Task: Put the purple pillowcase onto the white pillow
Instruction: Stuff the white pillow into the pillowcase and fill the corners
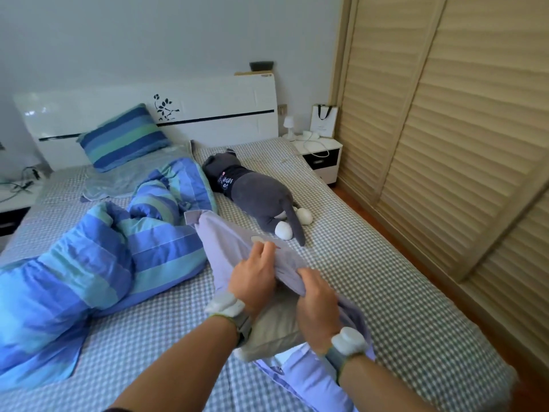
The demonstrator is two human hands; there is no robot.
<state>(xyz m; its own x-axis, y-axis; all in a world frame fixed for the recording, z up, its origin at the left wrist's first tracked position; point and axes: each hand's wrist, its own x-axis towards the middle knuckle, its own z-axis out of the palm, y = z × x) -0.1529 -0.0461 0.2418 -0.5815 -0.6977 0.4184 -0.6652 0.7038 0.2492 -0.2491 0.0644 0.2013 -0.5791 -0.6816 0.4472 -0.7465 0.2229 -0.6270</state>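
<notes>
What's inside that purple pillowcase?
The white pillow shows at the open end of the pillowcase, between the hands. How far in it reaches is hidden by the fabric.

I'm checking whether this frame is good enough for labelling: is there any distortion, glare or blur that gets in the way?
Head view: wide-angle bending curves the louvred wardrobe doors; window glare on the glossy headboard; soft daylight, no hard shadows; both hands, left hand and right hand, and the purple pillowcase are reasonably sharp.
</notes>
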